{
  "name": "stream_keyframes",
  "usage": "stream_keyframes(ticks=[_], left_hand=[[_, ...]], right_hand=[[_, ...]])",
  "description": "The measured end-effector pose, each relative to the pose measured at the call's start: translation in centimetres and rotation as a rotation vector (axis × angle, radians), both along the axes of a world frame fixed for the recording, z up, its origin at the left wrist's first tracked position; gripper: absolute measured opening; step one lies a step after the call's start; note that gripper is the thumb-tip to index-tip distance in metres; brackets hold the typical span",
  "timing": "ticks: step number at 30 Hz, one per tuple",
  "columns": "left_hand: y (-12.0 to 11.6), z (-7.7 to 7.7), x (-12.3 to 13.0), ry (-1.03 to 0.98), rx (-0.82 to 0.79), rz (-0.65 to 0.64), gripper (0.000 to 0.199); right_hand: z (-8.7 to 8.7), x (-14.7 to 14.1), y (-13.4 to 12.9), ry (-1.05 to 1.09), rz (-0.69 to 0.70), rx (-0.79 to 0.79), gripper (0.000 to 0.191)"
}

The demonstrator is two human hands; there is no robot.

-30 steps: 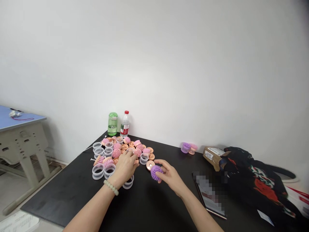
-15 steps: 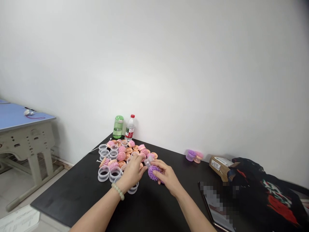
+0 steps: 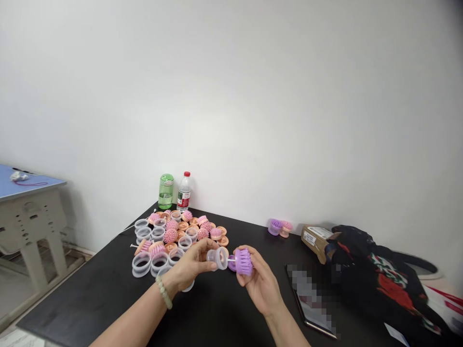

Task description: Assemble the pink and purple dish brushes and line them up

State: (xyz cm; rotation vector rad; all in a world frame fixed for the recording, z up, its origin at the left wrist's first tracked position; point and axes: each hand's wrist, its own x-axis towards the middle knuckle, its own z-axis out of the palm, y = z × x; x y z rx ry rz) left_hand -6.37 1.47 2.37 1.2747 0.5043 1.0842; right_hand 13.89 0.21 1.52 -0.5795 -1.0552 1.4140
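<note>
Black desk against white wall, w/ blue-topped desk off to the left. Along back edge: green bottle and water bottle w/ red cap. Right side: black printed bag, cardboard box, phone w/ pixelated screen, can't make it out. Purple-and-pink brush pair sits by wall. Left of centre: loose heap of pink brushes w/ peach bases, plus clear rings; lower pieces hidden. Above desk, just right of heap, L hand, bead bracelet on wrist, grips clear ring; R hand grips purple brush head, bristles up. Held end to end, prob to line the two up. Thin white pin shows btwn them; its far end is hidden.
</note>
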Motion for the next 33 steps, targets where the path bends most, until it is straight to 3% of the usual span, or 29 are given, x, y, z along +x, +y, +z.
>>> stream_keyframes(ticks=[7,13,18,23,28,33], left_hand=[[-0.1,-0.7,0.6,0.024,0.035,-0.025,0.043],[-0.3,-0.4,0.5,0.088,0.044,-0.017,0.043],[-0.4,-0.2,0.5,0.116,0.070,0.004,0.042],[-0.4,-0.1,0.4,0.129,0.079,0.043,0.040],[-0.5,0.0,0.4,0.161,0.058,0.069,0.037],[-0.6,0.0,0.7,0.236,0.002,0.067,0.041]], right_hand=[[-0.2,-0.9,-0.5,-0.090,-0.113,-0.028,0.033],[-1.2,-1.2,-0.5,-0.265,-0.207,0.063,0.036],[-2.0,-1.1,-0.5,-0.369,-0.194,0.137,0.043],[-1.7,-0.7,-0.5,-0.397,-0.139,0.236,0.047],[-1.4,-0.8,-0.6,-0.483,-0.182,0.266,0.042],[-1.4,-0.5,-0.9,-0.630,-0.241,0.404,0.040]])
